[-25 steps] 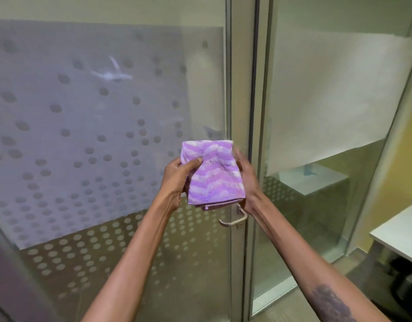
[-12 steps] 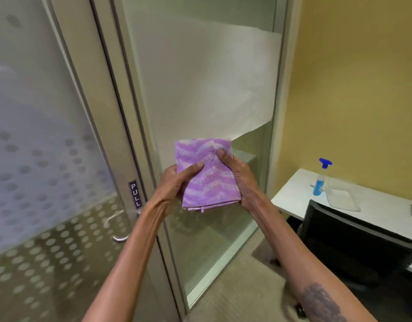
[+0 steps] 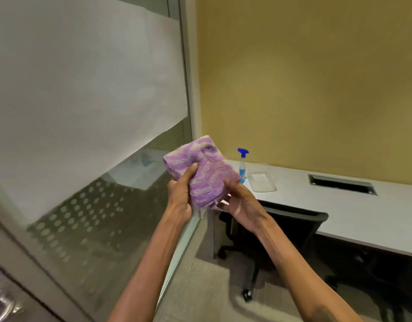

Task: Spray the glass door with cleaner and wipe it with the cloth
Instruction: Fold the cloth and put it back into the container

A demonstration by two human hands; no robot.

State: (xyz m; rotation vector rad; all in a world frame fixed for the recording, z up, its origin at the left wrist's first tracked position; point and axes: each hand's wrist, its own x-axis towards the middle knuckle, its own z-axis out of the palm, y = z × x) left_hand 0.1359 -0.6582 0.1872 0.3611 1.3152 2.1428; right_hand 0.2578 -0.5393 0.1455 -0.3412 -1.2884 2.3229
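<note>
A folded purple and white cloth point(image 3: 205, 173) is held in front of me by both hands. My left hand point(image 3: 180, 194) grips its left side with the thumb on top. My right hand point(image 3: 240, 199) holds its lower right edge. A spray bottle point(image 3: 242, 167) with blue liquid and a blue trigger stands on the white desk point(image 3: 339, 212), just behind the cloth's right corner. The glass door is nearly out of view; only its metal handle point(image 3: 1, 303) shows at the bottom left corner. A fixed glass panel point(image 3: 84, 112) with a frosted band fills the left.
A clear plastic tray point(image 3: 262, 180) lies on the desk beside the bottle. A cable slot point(image 3: 342, 183) is cut into the desk top. A black office chair point(image 3: 288, 231) stands under the desk. A yellow wall is behind, carpet below.
My view has swung right, from the dotted glass door to the side panel, desk and spray bottle. Both hands kept hold of the cloth, which now tilts to the right.
</note>
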